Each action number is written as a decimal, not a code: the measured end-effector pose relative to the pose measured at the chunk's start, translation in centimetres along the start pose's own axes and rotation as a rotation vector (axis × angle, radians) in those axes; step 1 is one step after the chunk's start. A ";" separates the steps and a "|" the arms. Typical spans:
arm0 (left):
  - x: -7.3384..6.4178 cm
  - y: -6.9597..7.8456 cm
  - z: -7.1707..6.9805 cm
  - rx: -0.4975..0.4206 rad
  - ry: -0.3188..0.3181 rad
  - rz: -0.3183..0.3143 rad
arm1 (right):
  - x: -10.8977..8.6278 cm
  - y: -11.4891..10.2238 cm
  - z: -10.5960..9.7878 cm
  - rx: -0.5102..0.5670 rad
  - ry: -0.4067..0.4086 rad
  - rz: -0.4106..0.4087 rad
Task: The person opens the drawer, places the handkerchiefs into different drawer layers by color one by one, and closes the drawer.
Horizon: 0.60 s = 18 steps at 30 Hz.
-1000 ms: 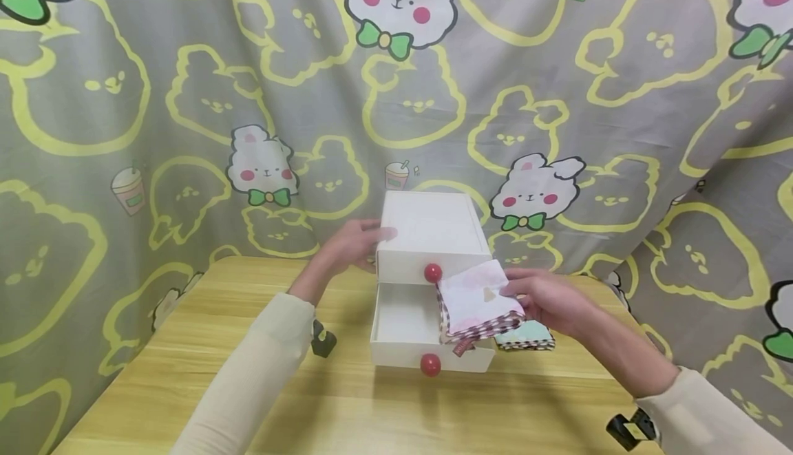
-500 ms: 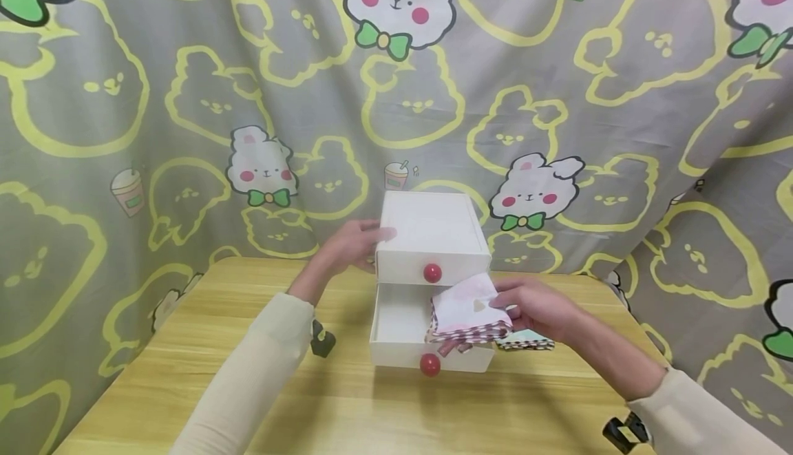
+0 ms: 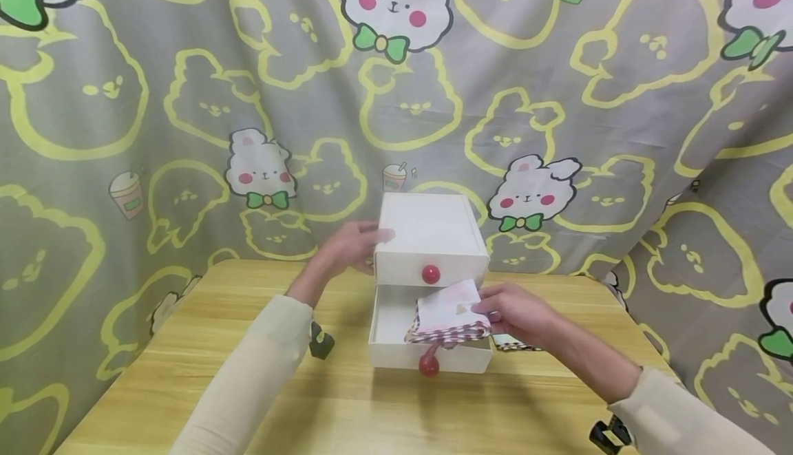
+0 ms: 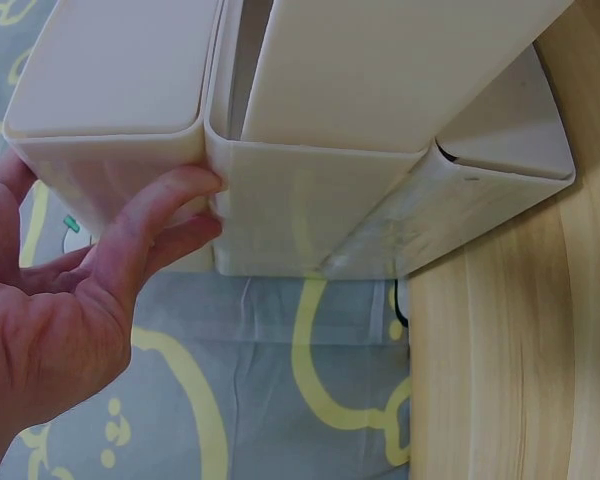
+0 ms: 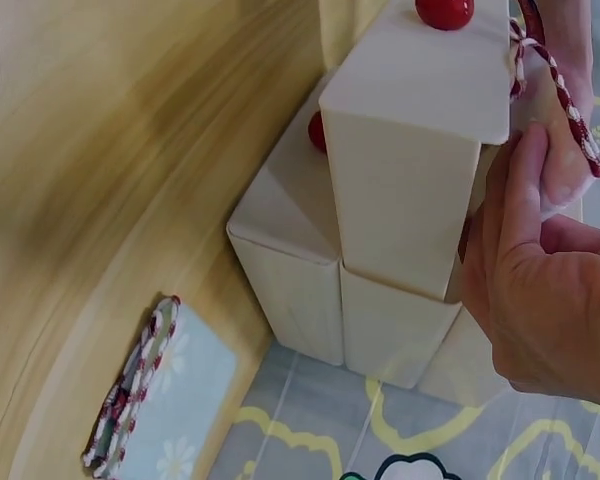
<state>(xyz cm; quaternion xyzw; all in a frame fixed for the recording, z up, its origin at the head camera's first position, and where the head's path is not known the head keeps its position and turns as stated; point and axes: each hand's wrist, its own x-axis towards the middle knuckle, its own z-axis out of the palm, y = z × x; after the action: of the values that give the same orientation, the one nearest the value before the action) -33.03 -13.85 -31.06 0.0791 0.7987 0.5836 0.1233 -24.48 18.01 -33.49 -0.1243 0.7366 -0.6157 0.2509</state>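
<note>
A white drawer cabinet [image 3: 427, 221] with red knobs stands on the table, its middle drawer [image 3: 396, 357] pulled out. My left hand [image 3: 350, 245] rests on the cabinet's upper left edge; in the left wrist view the fingertips [image 4: 195, 185] touch the side of the top tier. Over the open drawer, my right hand [image 3: 517, 310] pinches a folded pink and white handkerchief [image 3: 446, 310] with a checked edge, by its right side. A small tag loop hangs from the cloth in front of the drawer's knob. Part of the handkerchief is hidden behind the hand in the right wrist view.
A folded mint handkerchief [image 5: 195, 390] with a checked border lies on the wooden table [image 3: 266, 386], just right of the cabinet. Behind the table hangs a grey curtain [image 3: 334, 111] printed with bears and rabbits. Both wrists wear black camera mounts.
My right hand has moved left and slightly down with the pink handkerchief, bringing it further over the open drawer. The left hand stays on the cabinet.
</note>
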 end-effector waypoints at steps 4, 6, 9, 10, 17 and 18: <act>0.0 -0.1 0.0 0.000 0.000 0.000 | 0.2 0.1 0.3 -0.030 0.006 0.017; 0.0 -0.1 0.0 0.002 0.000 0.002 | 0.3 0.2 0.3 -0.053 0.012 0.027; -0.1 -0.1 0.0 0.003 0.000 0.006 | 0.4 0.2 0.3 -0.084 0.015 0.032; -0.1 -0.1 0.0 0.002 -0.001 0.007 | 0.4 0.2 0.3 -0.091 0.016 0.034; -0.1 -0.1 0.0 0.003 -0.005 0.014 | 0.1 0.2 0.2 -0.079 0.001 0.057; -0.1 -0.1 0.0 0.002 -0.004 0.015 | 0.1 0.2 0.2 -0.072 -0.011 0.054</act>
<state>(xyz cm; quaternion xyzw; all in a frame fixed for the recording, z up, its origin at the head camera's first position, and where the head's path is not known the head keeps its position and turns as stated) -32.94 -13.90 -31.15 0.0864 0.7983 0.5837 0.1207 -24.41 17.84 -33.73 -0.1166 0.7599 -0.5812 0.2667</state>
